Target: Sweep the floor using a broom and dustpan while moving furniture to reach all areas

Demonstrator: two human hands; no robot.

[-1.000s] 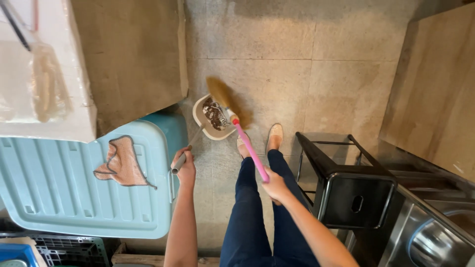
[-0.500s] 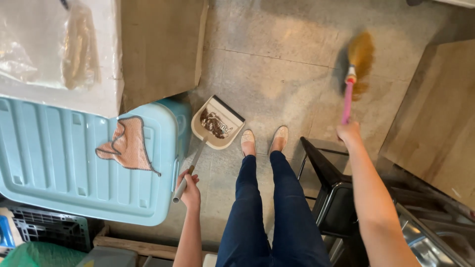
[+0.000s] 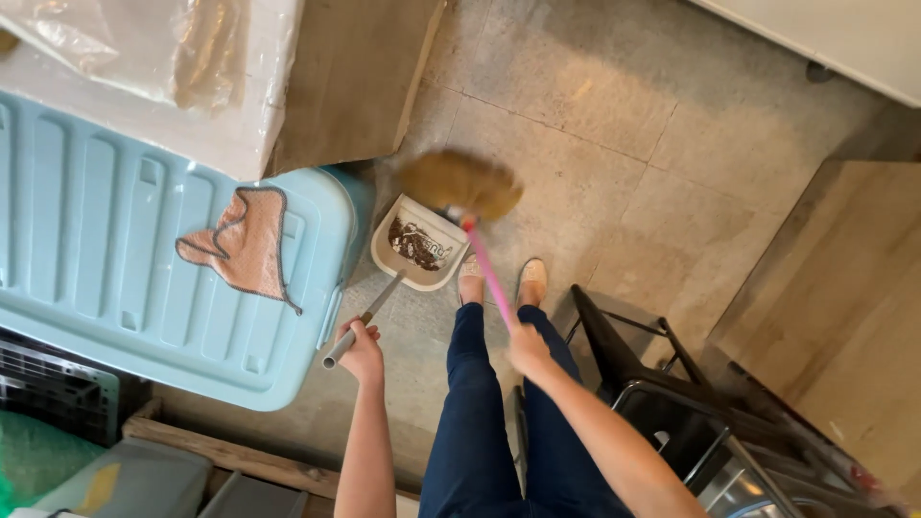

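My left hand (image 3: pixel 362 350) is clamped round the grey handle of the dustpan (image 3: pixel 419 244), which sits on the floor just beside the blue bin (image 3: pixel 115 288) with dark debris inside. My right hand (image 3: pixel 527 347) is closed on the pink stick of the broom (image 3: pixel 462 184), bristles blurred over the pan's far lip. I'd keep the pan's edge flat on the tiles and use short strokes. Both arms reach forward past my knees.

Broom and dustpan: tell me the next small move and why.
Probably draw the broom in a short stroke toward the dustpan. Its blurred bristles sit at the pan's open edge, dark debris already lies inside, the left hand grips the pan's handle, and the right hand holds the pink stick.
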